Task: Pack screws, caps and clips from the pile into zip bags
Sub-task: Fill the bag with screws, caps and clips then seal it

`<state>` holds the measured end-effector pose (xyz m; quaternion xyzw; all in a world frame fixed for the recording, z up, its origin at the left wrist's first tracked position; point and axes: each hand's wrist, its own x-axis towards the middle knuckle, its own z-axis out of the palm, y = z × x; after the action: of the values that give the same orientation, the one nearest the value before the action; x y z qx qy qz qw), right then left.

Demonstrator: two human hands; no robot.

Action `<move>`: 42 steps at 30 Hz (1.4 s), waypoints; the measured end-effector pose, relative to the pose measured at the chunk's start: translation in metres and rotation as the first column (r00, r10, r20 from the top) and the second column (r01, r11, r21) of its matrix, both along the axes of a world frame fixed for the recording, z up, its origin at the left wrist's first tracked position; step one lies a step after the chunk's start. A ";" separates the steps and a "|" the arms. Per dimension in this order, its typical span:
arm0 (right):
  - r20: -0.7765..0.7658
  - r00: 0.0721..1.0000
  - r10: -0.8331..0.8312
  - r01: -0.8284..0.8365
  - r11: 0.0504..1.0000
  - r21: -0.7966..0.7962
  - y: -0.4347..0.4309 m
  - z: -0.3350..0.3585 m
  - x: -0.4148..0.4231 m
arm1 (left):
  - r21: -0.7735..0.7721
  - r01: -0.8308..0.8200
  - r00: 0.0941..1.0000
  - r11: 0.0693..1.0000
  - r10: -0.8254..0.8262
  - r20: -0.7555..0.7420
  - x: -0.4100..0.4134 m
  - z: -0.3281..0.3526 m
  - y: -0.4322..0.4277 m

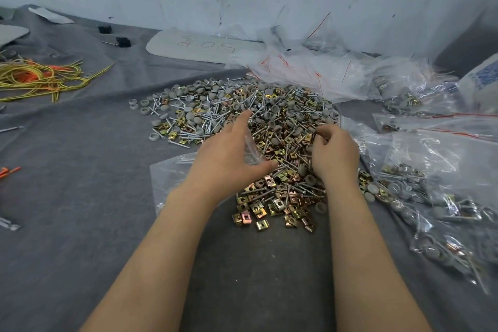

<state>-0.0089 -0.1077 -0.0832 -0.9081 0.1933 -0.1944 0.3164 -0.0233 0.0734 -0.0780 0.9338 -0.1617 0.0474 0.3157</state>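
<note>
Two bare forearms reach up from the bottom edge over a grey cloth-covered surface (80,197). At mid-frame the left hand (231,153) holds a small clear plastic zip bag (252,151), screws inside, between thumb and fingers. Just right of it, the right hand (334,153) curls its fingers down into the pile of silver screws, grey round caps and brass-coloured square clips (283,116); whether it pinches a piece I cannot tell. Filled clear bags (431,210) lie at the right edge. Farther back, upper right, empty clear bags with red strips (310,73) are heaped by the wall. Yellow and orange wires (40,78) lie upper left.
</note>
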 end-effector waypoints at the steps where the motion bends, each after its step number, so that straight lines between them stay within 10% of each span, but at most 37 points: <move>1: -0.094 0.995 -0.026 0.022 0.999 -0.035 -0.003 -0.003 0.002 | 0.001 0.001 1.000 1.000 -0.001 -0.002 0.000 0.000 0.000; 28: -0.044 0.998 -0.054 0.050 0.996 -0.074 0.007 -0.016 0.008 | 0.003 0.008 0.999 1.000 -0.008 -0.033 0.000 -0.002 -0.001; 33: 0.215 0.963 0.161 -0.213 0.945 0.248 0.015 -0.004 0.003 | 0.005 0.009 1.000 1.000 -0.009 -0.025 -0.001 -0.002 -0.003; 39: 0.123 0.750 0.650 -0.638 0.663 0.391 0.043 0.010 -0.006 | -0.053 0.013 1.000 0.998 -0.014 -0.011 0.003 -0.002 -0.001; 42: 0.149 0.922 0.357 -0.384 0.894 0.230 0.025 0.009 -0.005 | -0.028 0.002 1.000 1.000 -0.002 -0.005 0.000 -0.001 -0.001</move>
<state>-0.0138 -0.0828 -0.0738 -0.8687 0.0236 -0.1504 0.4713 -0.0235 0.0725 -0.0793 0.9293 -0.1612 0.0471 0.3290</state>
